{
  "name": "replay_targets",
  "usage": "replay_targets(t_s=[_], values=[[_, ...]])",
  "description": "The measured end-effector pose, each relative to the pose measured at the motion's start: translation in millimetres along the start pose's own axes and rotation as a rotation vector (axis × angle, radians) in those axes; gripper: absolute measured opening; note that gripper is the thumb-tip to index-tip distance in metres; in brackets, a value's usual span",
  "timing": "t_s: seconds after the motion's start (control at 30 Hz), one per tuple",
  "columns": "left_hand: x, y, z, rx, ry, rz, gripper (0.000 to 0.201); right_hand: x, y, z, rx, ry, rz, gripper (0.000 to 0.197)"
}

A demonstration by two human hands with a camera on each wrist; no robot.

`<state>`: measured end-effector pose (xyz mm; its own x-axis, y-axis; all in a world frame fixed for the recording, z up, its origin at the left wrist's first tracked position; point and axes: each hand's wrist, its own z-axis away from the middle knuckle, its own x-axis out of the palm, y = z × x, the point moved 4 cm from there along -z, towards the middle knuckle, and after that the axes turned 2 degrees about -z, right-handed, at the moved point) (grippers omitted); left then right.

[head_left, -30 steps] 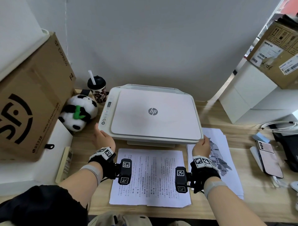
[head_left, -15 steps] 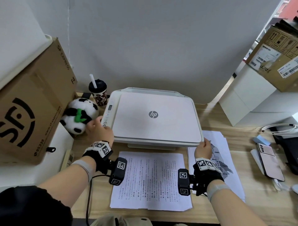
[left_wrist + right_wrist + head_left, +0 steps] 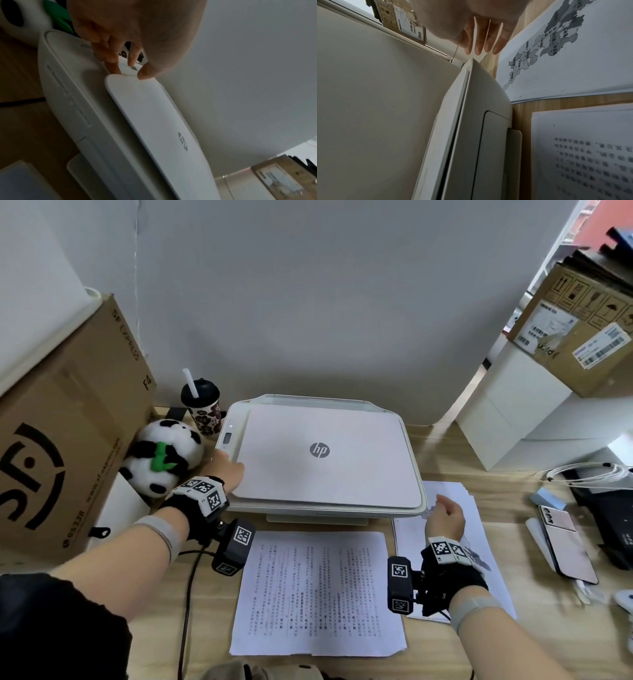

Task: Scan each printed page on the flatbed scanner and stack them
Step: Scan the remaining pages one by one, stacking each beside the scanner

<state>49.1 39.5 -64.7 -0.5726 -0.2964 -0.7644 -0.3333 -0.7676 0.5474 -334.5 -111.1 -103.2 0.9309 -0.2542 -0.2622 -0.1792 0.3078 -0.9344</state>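
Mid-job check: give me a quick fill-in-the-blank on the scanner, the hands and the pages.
1. The scanner lid is ____.
2. The ____ hand reaches the control panel.
3. The right hand hangs over the page printed with a ____.
4. The text page lies in ____ of the scanner.

Missing words: shut; left; map; front

The right hand (image 3: 471, 20) hangs above the front right corner of the scanner (image 3: 471, 135), its fingers (image 3: 481, 44) straight, slightly spread and holding nothing. The scanner's lid (image 3: 376, 94) lies flat. On the wooden tabletop (image 3: 520, 121) beside it lies a map page (image 3: 573, 54), and nearer, apart from it, a blurred page of text (image 3: 582, 155).
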Motion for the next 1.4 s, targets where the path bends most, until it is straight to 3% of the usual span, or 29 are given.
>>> replay_targets(t_s=[0.03,0.13,0.23,0.43,0.57,0.7,0.87,1.07,1.17,1.27,1.4], values=[[-3,2,-3,0.021,0.011,0.05,0.013,-2,-2,-3,-0.004,0.022,-0.014,0.032],[-20,15,-15,0.055,0.037,0.264,0.034,-2,-10,-10,-0.026,0.087,-0.051,0.029],[-45,37,-27,0.067,0.106,0.546,0.024,2,-20,-16,-0.058,0.139,-0.116,0.026],[-89,92,-42,0.069,0.213,0.964,0.03,35,-43,-19,-0.121,-0.076,-0.122,0.025],[-98,132,-54,0.182,0.238,0.969,0.031,67,-55,-20,-0.2,-0.28,0.185,0.026],[-96,160,-67,0.241,0.268,0.922,0.013,92,-55,-22,-0.249,-0.373,0.553,0.04],[-98,176,-88,0.229,0.261,0.892,0.036,97,-54,-7,-0.34,-0.331,0.796,0.056],[-88,160,-94,0.177,0.184,0.812,0.054,105,-66,-4,-0.345,-0.357,0.933,0.051],[-73,130,-89,0.116,0.122,0.763,0.053,110,-70,-10,-0.321,-0.42,0.87,0.047],[-55,101,-85,0.058,-0.019,0.69,0.046,110,-67,-18,-0.261,-0.437,0.605,0.037],[-33,70,-71,-0.034,-0.205,0.554,0.025,104,-68,-20,-0.332,-0.417,0.288,0.015]])
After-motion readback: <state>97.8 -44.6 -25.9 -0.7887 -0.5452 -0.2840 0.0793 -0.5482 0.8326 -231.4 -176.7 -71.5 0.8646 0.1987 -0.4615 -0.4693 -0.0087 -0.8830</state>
